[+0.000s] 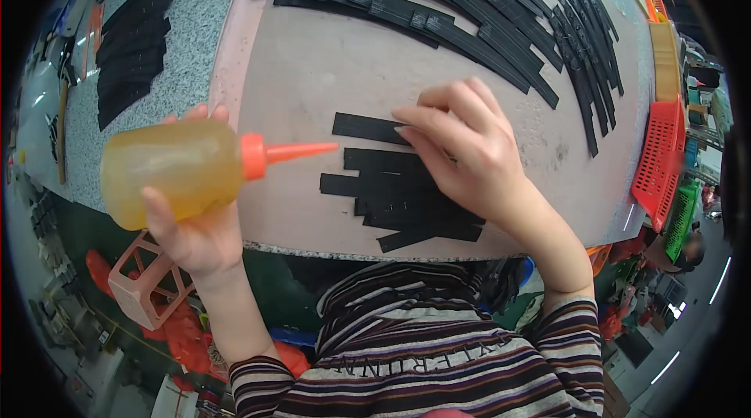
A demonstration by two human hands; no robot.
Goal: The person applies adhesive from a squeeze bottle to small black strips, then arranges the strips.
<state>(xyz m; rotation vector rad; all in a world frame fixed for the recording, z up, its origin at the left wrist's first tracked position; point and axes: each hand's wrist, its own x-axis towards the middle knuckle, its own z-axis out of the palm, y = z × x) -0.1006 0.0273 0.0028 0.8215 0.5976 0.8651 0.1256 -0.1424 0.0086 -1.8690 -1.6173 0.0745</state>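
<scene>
My left hand (199, 239) is wrapped around a squeeze bottle (172, 171) of yellowish liquid. Its red-orange nozzle (301, 153) points right over the pink board, and the bottle is tipped onto its side. My right hand (469, 144) is closed in a pinch at the right end of a flat black strip (364, 127); the fingertips partly hide that end. Just below this strip lies a pile of overlapping black strips (407, 199), near the front edge of the board, with the right hand covering part of it.
Rows of overlapping black strips (438, 27) fan across the back of the pink board (313, 73), and another group (583, 58) lies at the right. More black strips (137, 50) rest on the speckled tabletop (199, 27). A red basket (659, 156) stands beside the right edge, a pink stool (133, 293) below left.
</scene>
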